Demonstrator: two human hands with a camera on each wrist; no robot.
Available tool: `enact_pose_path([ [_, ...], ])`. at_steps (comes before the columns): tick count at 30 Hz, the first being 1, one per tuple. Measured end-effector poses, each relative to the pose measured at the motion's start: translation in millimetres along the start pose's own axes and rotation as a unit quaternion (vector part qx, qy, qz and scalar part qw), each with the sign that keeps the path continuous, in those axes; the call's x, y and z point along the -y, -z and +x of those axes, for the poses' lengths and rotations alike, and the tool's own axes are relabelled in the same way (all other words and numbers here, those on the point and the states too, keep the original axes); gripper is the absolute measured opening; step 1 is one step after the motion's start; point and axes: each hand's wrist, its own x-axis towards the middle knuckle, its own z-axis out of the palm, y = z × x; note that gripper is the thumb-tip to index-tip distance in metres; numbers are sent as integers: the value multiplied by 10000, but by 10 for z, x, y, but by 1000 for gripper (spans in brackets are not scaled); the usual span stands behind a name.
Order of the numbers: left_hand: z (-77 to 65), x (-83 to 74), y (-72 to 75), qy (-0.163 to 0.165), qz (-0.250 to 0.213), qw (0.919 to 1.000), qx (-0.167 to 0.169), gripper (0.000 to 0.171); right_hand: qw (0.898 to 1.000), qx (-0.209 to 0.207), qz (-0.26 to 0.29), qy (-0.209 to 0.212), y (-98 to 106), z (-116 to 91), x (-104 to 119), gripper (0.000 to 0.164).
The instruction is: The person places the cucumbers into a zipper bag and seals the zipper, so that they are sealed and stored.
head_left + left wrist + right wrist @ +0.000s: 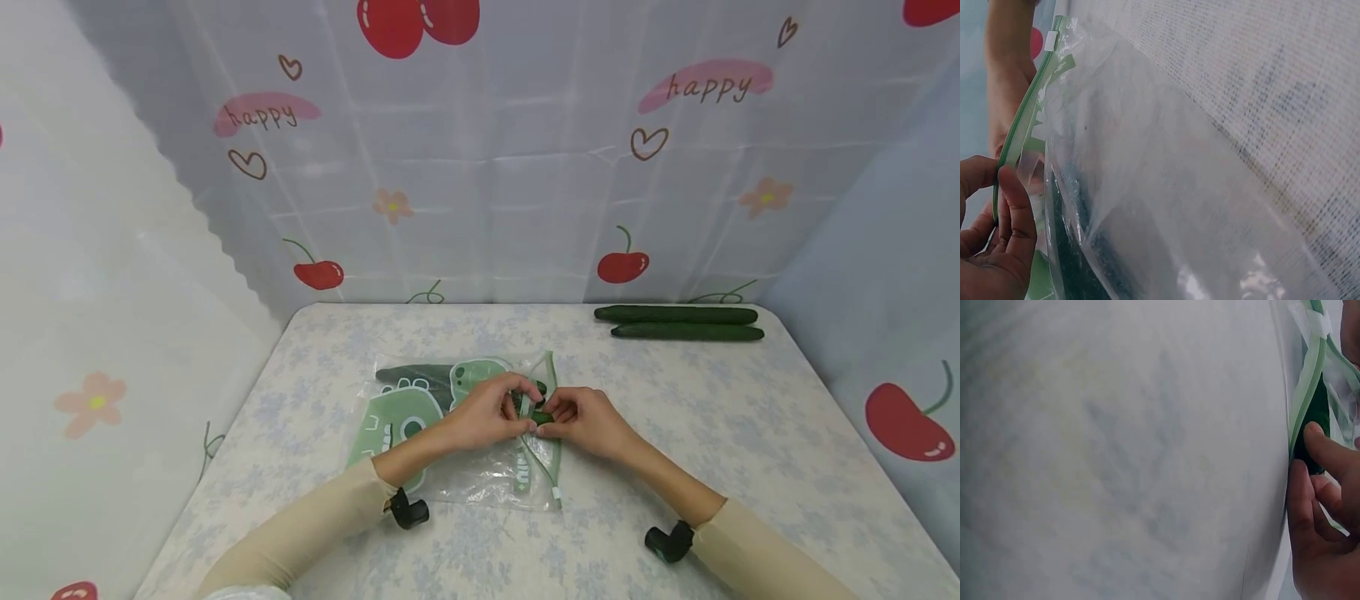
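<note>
A clear zip bag (480, 467) printed with green cartoon figures lies on the table, its green-edged mouth towards the right. Inside it, a dark green cucumber (412, 373) shows through the plastic. My left hand (487, 412) pinches the green zip edge (1022, 115) between thumb and fingers. From the right, my right hand (588, 421) pinches the bag's lip at the mouth. One fingertip there lies against a cucumber end (1318, 403) standing between the parted zip edges. The white slider (557, 493) sits at the near end of the zip.
Two long cucumbers (678, 314) lie side by side at the table's back right. The table (300, 400) has a pale floral cover. A printed curtain (487, 167) hangs behind it. Each forearm wears a black wrist camera (670, 542).
</note>
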Motion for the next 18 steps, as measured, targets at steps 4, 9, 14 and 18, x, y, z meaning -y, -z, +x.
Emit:
enact_pose_path([
  [4, -8, -13, 3, 49, -6, 10000, -26, 36, 9991, 380, 191, -56, 69, 7, -12, 20],
  [9, -19, -5, 7, 80, -42, 9999, -72, 37, 9966, 722, 395, -78, 141, 14, -22, 18],
  [14, -5, -3, -11, 77, -35, 10000, -47, 37, 9963, 682, 492, -182, 153, 17, -43, 18],
  [18, 1, -3, -17, 113, -34, 9999, -78, 36, 9966, 530, 558, -303, 130, 24, -42, 13],
])
